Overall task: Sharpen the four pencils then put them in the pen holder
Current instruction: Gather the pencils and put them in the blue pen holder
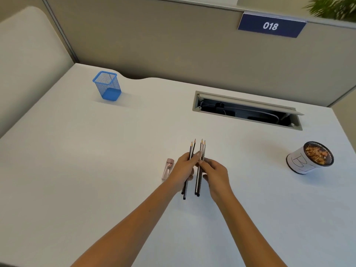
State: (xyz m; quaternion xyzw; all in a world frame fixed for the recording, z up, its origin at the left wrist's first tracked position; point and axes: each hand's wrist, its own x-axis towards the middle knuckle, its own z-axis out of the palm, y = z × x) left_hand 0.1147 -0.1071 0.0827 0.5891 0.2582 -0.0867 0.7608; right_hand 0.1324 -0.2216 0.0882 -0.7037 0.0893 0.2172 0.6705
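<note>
We see a blue wire-mesh pen holder (pixel 107 86) standing upright at the far left of the white desk (pixel 77 170), and through its mesh nothing shows inside it. At the right edge of the desk sits a round cup wrapped in white paper with handwritten marks (pixel 309 158), filled to the rim with brown pencil shavings. Behind our hands, a long rectangular cable hatch (pixel 247 110) lies open in the desk, with dark cables inside. A small clear pink sharpener with a transparent tube body (pixel 168 169) lies flat on the desk just beside our left hand.

Our four dark, slim pencils (pixel 199 170) are held above the middle of the desk, well apart from the pen holder. All four points face away from us and look sharpened, with pale wood cones. They sit in two pairs: our left hand (pixel 183 170) is closed around the left pair, its thumb pressing toward the right pair, and our right hand (pixel 216 173) grips the right pair with its fingers curled around them.
</note>
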